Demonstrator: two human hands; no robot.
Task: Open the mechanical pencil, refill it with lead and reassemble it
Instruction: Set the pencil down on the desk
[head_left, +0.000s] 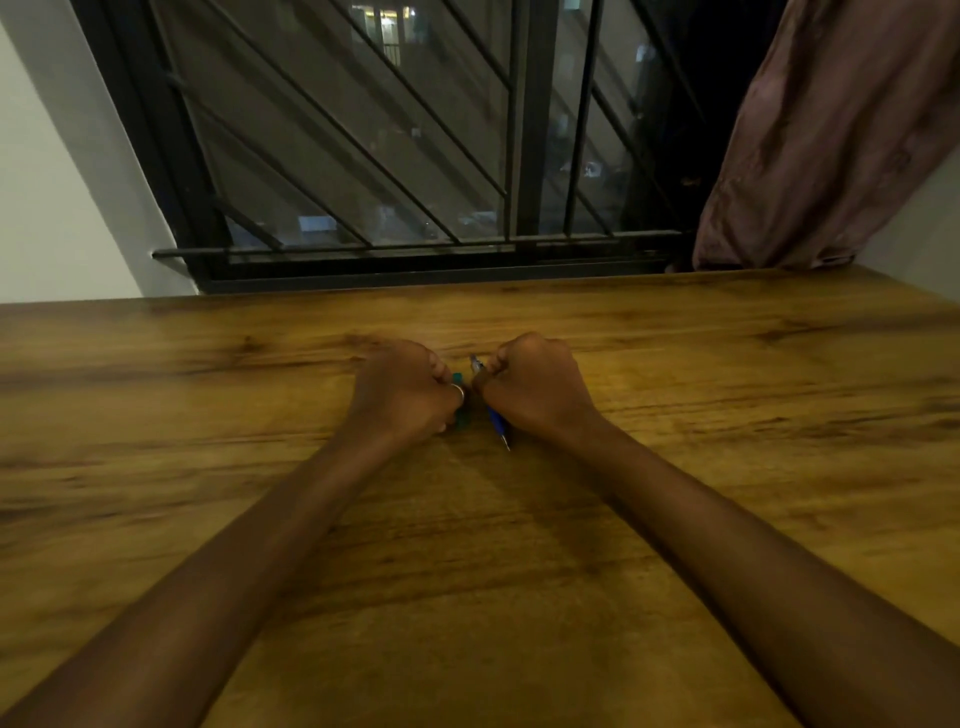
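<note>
Both hands are resting low over the wooden table (675, 519), near its middle, with the bare forearms reaching in from the bottom corners of the view. The right hand (535, 387) is curled into a fist around the mechanical pencil (497, 423) — the fingers are wrapping the middle of the barrel, so only its two ends are showing. The blue lower part and thin metal tip are sticking out below the hand, pointing toward the person, while a greyish end is poking up past the knuckles, tilted slightly left. Whether the tip is touching the table or hanging just above it is hard to say.

The left hand (402, 389) is also closed tight, gripping a small green object (460, 415). Only slivers of it are peeking out beside the thumb and under the hand, so its shape is not readable; it may be a lead case, but that cannot be confirmed. A thin ring (458, 391) is showing on one finger of this hand. The two fists are sitting just beside each other, nearly touching, with the pencil between them.

Beyond the table's far edge a barred window (363, 156) is looking out on darkness, and a brownish curtain (831, 130) is hanging at the right.
</note>
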